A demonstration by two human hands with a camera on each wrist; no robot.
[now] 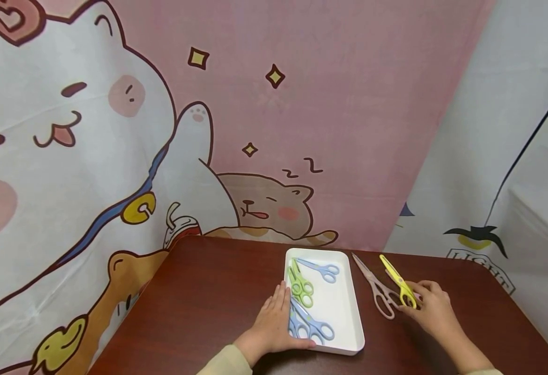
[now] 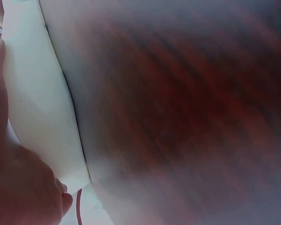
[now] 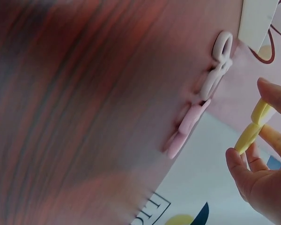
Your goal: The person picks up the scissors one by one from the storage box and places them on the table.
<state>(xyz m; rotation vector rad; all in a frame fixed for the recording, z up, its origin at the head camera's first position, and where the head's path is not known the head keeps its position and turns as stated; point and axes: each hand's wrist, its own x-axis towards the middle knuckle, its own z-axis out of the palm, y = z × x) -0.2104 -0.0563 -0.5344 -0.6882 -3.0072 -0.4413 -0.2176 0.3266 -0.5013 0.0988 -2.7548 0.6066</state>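
My left hand (image 1: 274,325) lies along the left side of a shallow white tray (image 1: 341,317), fingers straight against its wall and thumb across the near rim. Inside the tray are blue scissors (image 1: 312,263) at the far end, green scissors (image 1: 295,276) along the left side and more blue scissors (image 1: 308,319) at the near end. My right hand (image 1: 435,310) pinches yellow scissors (image 3: 249,136) by the handles, with their blades pointing away. Raised off the table in the right wrist view, they hang over pink-handled scissors (image 3: 185,129), mostly hidden in the head view.
Pale beige-pink scissors (image 1: 372,281) lie on the dark red-brown table (image 1: 217,297), between the tray and my right hand. A cloth with cartoon animals (image 1: 274,203) hangs behind the table's far edge.
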